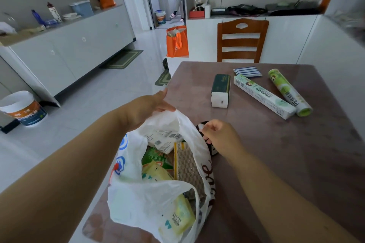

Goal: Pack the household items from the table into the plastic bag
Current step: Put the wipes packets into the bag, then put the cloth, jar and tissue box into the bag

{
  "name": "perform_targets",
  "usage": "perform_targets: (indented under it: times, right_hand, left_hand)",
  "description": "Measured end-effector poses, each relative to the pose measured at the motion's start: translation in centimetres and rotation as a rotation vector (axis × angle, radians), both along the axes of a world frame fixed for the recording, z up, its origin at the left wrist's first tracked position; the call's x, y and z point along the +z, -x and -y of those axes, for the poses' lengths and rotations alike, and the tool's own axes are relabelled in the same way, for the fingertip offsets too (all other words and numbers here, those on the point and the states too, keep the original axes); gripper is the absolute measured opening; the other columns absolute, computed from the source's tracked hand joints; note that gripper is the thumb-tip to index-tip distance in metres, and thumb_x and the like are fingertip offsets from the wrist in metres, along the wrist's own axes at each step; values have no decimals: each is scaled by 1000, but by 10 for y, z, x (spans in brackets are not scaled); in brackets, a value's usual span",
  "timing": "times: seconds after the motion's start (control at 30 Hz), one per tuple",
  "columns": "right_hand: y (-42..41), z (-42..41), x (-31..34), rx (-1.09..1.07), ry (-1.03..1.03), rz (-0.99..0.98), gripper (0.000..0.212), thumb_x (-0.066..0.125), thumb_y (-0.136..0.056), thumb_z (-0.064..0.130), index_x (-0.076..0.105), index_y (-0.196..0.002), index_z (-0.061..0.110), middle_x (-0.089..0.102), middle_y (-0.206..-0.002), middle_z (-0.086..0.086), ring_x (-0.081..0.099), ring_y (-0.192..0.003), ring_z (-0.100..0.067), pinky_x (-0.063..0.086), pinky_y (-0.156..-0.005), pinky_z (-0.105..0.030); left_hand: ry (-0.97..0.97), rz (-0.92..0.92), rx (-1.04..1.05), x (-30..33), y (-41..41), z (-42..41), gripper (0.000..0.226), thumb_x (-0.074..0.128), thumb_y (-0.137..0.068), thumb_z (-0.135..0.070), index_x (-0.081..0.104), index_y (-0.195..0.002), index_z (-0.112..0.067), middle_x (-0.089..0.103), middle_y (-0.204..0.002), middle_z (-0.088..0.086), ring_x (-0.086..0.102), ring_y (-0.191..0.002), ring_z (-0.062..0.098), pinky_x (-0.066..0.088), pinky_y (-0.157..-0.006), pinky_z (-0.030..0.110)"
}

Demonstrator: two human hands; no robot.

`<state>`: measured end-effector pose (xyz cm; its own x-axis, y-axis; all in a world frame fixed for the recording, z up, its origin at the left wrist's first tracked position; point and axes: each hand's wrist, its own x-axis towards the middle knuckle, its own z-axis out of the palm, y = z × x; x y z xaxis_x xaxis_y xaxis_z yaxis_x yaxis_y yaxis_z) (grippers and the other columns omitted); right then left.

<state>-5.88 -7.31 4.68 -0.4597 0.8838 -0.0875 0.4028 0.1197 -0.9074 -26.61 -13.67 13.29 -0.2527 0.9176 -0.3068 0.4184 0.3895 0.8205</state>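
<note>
Your left hand (147, 107) pinches the plastic bag (158, 189) rim open, fingers fairly straight, while your right hand (216, 137) curls round a dark item (203, 124) beside it.

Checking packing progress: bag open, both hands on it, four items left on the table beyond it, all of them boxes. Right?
Not all boxes. Head view: the tissue pack and long carton are boxy, but one is a green roll and one a striped cloth. Rest holds.

Left hand (150, 107) and right hand (218, 136) hold open the plastic bag (138, 203).
</note>
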Motion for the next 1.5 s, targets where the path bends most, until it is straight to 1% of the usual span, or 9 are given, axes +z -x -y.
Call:
perform_targets:
  times: [0.13,0.23,0.4,0.53,0.73,0.87,1.1,1.3,1.5]
  right_hand:
    - [-7,-17,2,-95,114,-100,27,56,-91,35,66,-90,10,64,-72,1,57,-63,-11,46,-68,-30]
    - [-17,-36,1,-205,159,-122,22,56,-92,30,63,-81,13,62,-69,0,55,-61,-13,40,-60,-25]
    - [-35,-73,-2,-287,194,-84,22,58,-89,30,59,-71,17,60,-65,-2,54,-63,-17,43,-66,-34]
    - [-46,-101,-6,-276,210,-76,23,59,-89,33,59,-75,15,61,-66,-1,55,-60,-15,45,-68,-34]
    - [-26,-115,-6,-64,263,-48,26,55,-92,35,65,-87,12,61,-71,-2,55,-58,-12,43,-55,-23]
    - [-23,-132,-12,-137,307,-65,17,56,-91,24,64,-92,9,60,-70,-2,54,-56,-13,42,-54,-23]
    - [-32,-165,-31,-267,334,-74,19,55,-92,27,59,-77,16,59,-65,-2,53,-54,-13,41,-55,-25]
    - [-36,-211,-47,-312,323,-65,24,57,-90,34,59,-79,13,59,-64,-2,54,-54,-13,43,-57,-26]
    - [-45,-267,-63,-356,311,-58,23,59,-89,34,59,-78,13,59,-62,-2,55,-57,-16,43,-62,-30]
  left_hand:
    - [-99,30,9,11,-8,-11,65,22,-97,-58,73,-102,-18,68,-120,-3,58,-117,11,34,-110,37]
    - [-116,99,6,19,-20,-30,66,26,-96,-58,72,-104,-12,73,-111,0,64,-109,14,40,-106,40]
    - [-63,77,-49,30,-50,-75,63,28,-95,-59,70,-104,-13,72,-106,4,66,-103,19,45,-102,42]
    - [2,38,-57,35,-69,-111,61,30,-95,-57,67,-109,-11,71,-105,6,66,-99,21,48,-97,38]
    - [56,66,-57,23,-67,-134,60,31,-96,-55,67,-110,-8,71,-105,9,67,-100,24,50,-95,38]
    - [114,50,2,5,-61,-149,59,35,-96,-55,67,-109,-8,71,-106,9,66,-101,25,49,-98,42]
    - [215,-142,31,-32,-78,-209,64,45,-91,-58,49,-132,-9,59,-119,10,60,-102,25,50,-95,42]
    - [201,-333,49,-64,-94,-286,56,59,-90,-42,49,-129,-4,58,-123,13,55,-95,24,46,-81,31]
    - [195,-634,74,-110,-96,-343,94,66,-65,-65,38,-136,-9,53,-124,14,55,-109,32,52,-91,44]
